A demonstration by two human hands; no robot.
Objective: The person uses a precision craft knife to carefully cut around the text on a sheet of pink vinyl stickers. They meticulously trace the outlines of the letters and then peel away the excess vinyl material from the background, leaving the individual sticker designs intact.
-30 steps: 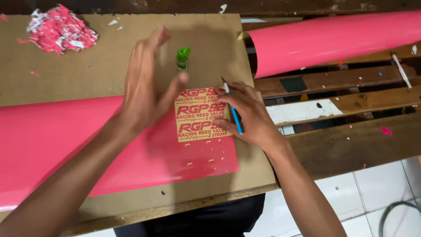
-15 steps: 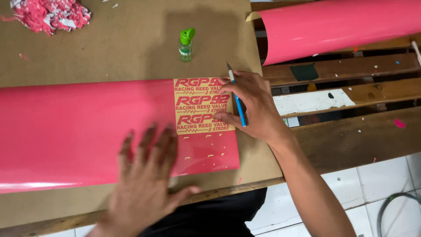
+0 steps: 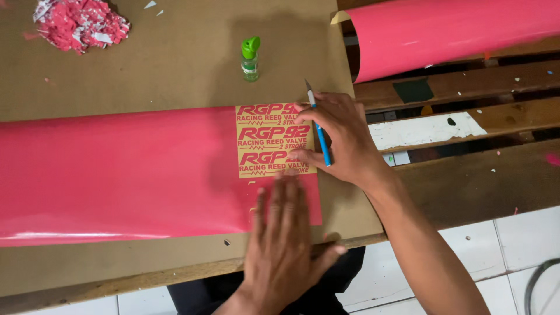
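Brown cardboard-covered worktop (image 3: 146, 64) under us, wooden slats and white floor tiles off to the right. Our right hand (image 3: 341, 137) has its fingers (image 3: 303, 156) closed around one blue-handled craft knife (image 3: 318, 125), blade tip pointing away from us, fingertips also resting on the right edge of the yellow sticker patch (image 3: 271, 140). Our left hand (image 3: 283, 245) lies flat, fingers (image 3: 279, 201) spread open and holding nothing, pressing on the pink vinyl sheet (image 3: 116, 175) just below that patch. Patch sits at the sheet's top right corner, with three rows of red lettering left on it. One pink sheet is unrolled across the worktop; a second pink vinyl roll (image 3: 455, 29) lies on the slats, well apart at upper right. One small clear bottle (image 3: 250, 58) with a green cap stands upright above the patch; contents we cannot tell. One pile of pink scraps (image 3: 79, 23) at the top left corner.
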